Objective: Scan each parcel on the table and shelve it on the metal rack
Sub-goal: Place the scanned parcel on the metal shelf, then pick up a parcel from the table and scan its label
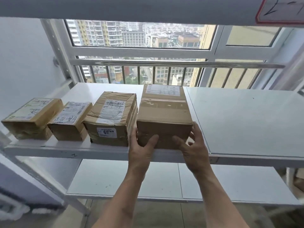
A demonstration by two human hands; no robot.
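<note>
I have both hands on the tall parcel, which stands on the middle shelf of the metal rack, its near face level with the shelf's front edge. My left hand clasps the near left corner, thumb across the front face and fingers tucked round the left side; my right hand mirrors it on the near right corner. Both are clamped on the box, one each side.

My judgement is that this is the seating step: the box is down and only needs squaring. To do it well I would push it straight back with even pressure from both thumbs, so it does not twist. The left fingers sit in the narrow gap beside the taped parcel with the numbered sticker, so I would slide them out forward rather than sideways, or that box may get nudged. I would leave the near face in line with the others.

Further left along the front edge stand two smaller parcels, one with a white label and one with a cream label, close together in a row. The right part of the shelf is bare white panel. A lower shelf lies beneath, and an upper shelf edge carries a red-bordered tag. Behind the rack is a barred window looking over high-rise blocks.
</note>
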